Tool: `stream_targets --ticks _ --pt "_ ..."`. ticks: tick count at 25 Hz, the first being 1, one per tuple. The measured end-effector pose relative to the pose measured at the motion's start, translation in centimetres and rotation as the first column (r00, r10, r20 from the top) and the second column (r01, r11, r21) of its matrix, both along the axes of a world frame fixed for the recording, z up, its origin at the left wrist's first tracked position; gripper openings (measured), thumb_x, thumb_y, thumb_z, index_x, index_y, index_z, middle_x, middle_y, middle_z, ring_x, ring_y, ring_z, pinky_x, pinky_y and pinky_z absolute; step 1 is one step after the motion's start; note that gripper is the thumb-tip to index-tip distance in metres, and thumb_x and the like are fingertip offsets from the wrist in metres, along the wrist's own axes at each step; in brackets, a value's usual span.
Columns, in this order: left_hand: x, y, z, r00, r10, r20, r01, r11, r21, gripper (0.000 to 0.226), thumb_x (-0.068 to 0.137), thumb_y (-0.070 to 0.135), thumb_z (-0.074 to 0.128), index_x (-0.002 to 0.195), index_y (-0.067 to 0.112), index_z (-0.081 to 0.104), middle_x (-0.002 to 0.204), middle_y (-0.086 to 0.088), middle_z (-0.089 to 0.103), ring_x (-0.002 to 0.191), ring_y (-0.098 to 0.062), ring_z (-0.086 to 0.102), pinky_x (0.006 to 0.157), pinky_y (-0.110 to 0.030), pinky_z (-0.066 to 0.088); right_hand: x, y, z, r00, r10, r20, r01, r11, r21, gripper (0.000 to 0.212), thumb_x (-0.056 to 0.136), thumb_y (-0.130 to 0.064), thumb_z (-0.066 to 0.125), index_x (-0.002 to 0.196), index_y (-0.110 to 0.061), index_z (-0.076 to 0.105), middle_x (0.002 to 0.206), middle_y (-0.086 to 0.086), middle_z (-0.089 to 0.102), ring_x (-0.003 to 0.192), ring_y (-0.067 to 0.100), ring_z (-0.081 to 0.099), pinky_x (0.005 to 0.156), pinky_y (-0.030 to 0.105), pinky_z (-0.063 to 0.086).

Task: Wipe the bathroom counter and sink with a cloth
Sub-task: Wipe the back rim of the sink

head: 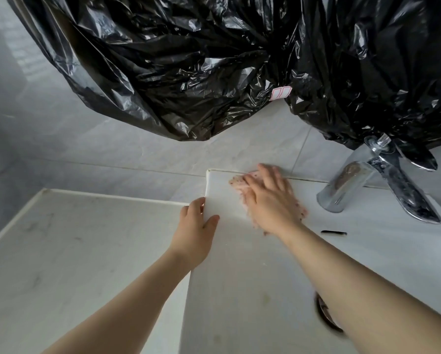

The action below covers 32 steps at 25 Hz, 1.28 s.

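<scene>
A white sink (239,277) fills the lower right, and a pale counter (86,251) lies lower to its left. My right hand (271,199) lies flat on a pink speckled cloth (238,182), pressing it onto the sink's back left corner ledge. The hand hides most of the cloth. My left hand (195,226) grips the sink's left rim, thumb on top and fingers over the outer side. The drain (324,315) shows partly behind my right forearm.
A chrome faucet (367,185) stands at the sink's back right, its spout reaching forward. Black plastic sheeting (214,60) hangs over the wall above. A slim dark overflow slot (333,233) is in the basin wall. Grey tiles (61,136) line the wall.
</scene>
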<state>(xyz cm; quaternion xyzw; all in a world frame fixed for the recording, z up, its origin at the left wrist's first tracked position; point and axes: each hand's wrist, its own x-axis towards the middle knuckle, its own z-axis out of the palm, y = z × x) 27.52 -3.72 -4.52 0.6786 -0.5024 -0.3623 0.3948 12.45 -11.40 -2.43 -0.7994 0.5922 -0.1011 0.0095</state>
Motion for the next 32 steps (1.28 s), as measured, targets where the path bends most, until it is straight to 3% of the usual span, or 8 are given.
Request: stream_targets --ticks 2,5,10,16,20,24,29,32 --pt "0.0 0.3 -0.3 0.996 0.024 -0.080 -0.026 1.000 -0.018 0.038 0.090 0.023 0.051 0.128 0.018 0.046 0.125 -0.005 0.050 0.104 -0.017 0.057 0.092 -0.041 0.048 1.3 0.3 -0.3 0.983 -0.145 0.108 0.152 0.987 -0.052 0.038 0.095 -0.037 0.039 0.131 -0.035 0.049 0.146 0.001 0.031 0.133 0.026 0.027 0.106 0.036 0.025" --pt "0.1 1.8 -0.6 0.986 0.071 -0.150 -0.076 0.997 -0.026 0.013 0.093 0.019 0.048 0.104 0.024 0.055 0.112 -0.003 0.058 0.101 -0.014 0.055 0.088 -0.020 0.044 4.5 3.5 -1.7 0.974 0.181 0.136 -0.146 0.961 -0.234 0.036 0.087 -0.036 0.043 0.114 -0.026 0.065 0.118 -0.002 0.059 0.110 0.023 0.049 0.089 0.034 0.042" --pt "-0.2 4.6 0.9 0.963 0.035 -0.266 -0.046 0.998 -0.036 0.033 0.097 0.008 0.038 0.085 0.033 0.056 0.069 0.023 0.065 0.064 0.012 0.058 0.055 -0.002 0.041 4.4 -0.3 -0.6 0.926 0.378 -0.007 -0.376 0.917 -0.133 0.053 0.091 -0.038 0.023 0.131 -0.019 0.053 0.138 -0.001 0.049 0.129 0.025 0.041 0.108 0.030 0.021" --pt "-0.1 4.3 0.0 0.966 0.088 -0.243 -0.096 0.995 -0.020 0.015 0.097 0.018 0.043 0.103 0.028 0.052 0.090 0.022 0.058 0.068 0.024 0.052 0.058 0.004 0.036 4.3 3.7 -1.8 0.892 0.449 -0.048 -0.451 0.881 -0.140 0.057 0.092 -0.041 0.018 0.133 -0.022 0.052 0.143 -0.004 0.047 0.137 0.022 0.036 0.109 0.030 0.013" --pt "-0.1 4.4 0.6 0.993 0.073 -0.094 -0.074 0.997 -0.009 0.023 0.097 0.018 0.039 0.110 0.029 0.054 0.089 0.023 0.059 0.075 0.007 0.058 0.056 -0.003 0.043 -0.2 -0.3 -2.2 0.998 0.060 0.009 -0.059 0.995 -0.080 0.071 0.086 -0.052 0.004 0.142 -0.025 0.038 0.151 -0.004 0.034 0.140 0.019 0.025 0.113 0.032 0.012" --pt "-0.4 3.8 0.3 0.992 0.117 0.042 -0.114 0.991 -0.072 0.028 0.098 0.016 0.038 0.120 0.018 0.055 0.097 0.012 0.058 0.079 -0.006 0.053 0.054 -0.001 0.036 -1.8 0.0 -0.9 0.917 -0.397 0.037 0.394 0.917 0.062 0.053 0.098 -0.041 0.020 0.148 -0.022 0.024 0.158 0.000 0.017 0.145 0.023 0.008 0.117 0.037 0.001" --pt "-0.4 4.1 0.4 0.993 0.118 -0.018 -0.119 0.991 -0.060 0.028 0.097 0.017 0.040 0.121 0.019 0.055 0.106 0.009 0.062 0.086 -0.009 0.057 0.062 -0.014 0.041 3.0 1.9 -1.9 0.993 0.114 -0.007 -0.114 0.993 -0.009 0.054 0.097 -0.045 0.014 0.147 -0.028 0.025 0.157 -0.006 0.018 0.145 0.019 0.010 0.117 0.035 0.005" --pt "-0.3 4.1 0.4 0.994 0.114 0.000 -0.113 0.992 -0.052 0.027 0.097 0.018 0.040 0.119 0.021 0.056 0.095 0.015 0.061 0.079 0.001 0.057 0.058 -0.005 0.040 -3.2 -0.3 -1.9 0.994 -0.105 -0.008 0.105 0.994 -0.030 0.064 0.090 -0.049 0.007 0.145 -0.023 0.030 0.155 -0.002 0.025 0.143 0.018 0.017 0.116 0.033 0.010"
